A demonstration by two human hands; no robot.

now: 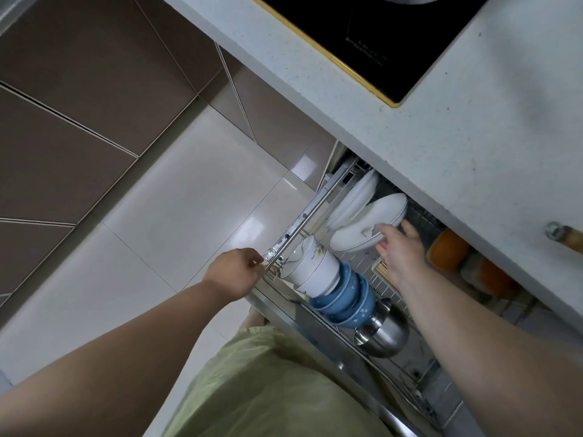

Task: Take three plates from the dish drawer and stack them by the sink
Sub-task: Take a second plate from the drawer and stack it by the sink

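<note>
The drawer point(318, 206) is pulled out from under the counter point(473, 137), and the counter hides its back part. At 3 o'clock some orange things point(448, 249) sit half under the counter edge and are too blurry to name. A handle point(564, 236) is cut off at the right edge. The pan on the stove point(388, 33) at 12 o'clock is cut off by the top edge. No sink shows.

The right hand point(400, 244) is in the drawer. Its fingers point(383, 230) hold the rim of a tilted white plate point(369, 222), thumb on the near side. It may be more than one plate; I cannot tell. More plates point(353, 200) stand on edge just behind it, toward 11 o'clock.

The left hand point(235, 269) is at the front left corner of the drawer. Its fingers curl around the thin metal rail point(299, 228) there.

Between the hands lie white bowls point(312, 269) on their side, touching a row of blue bowls point(344, 299). A shiny steel pot point(383, 331) sits next to them at 5 o'clock.

The counter is pale and speckled. The floor point(176, 197) has big shiny cream tiles. Brown doors point(79, 105) fill the 10 o'clock side. A green dress point(268, 389) shows at 6 o'clock.
</note>
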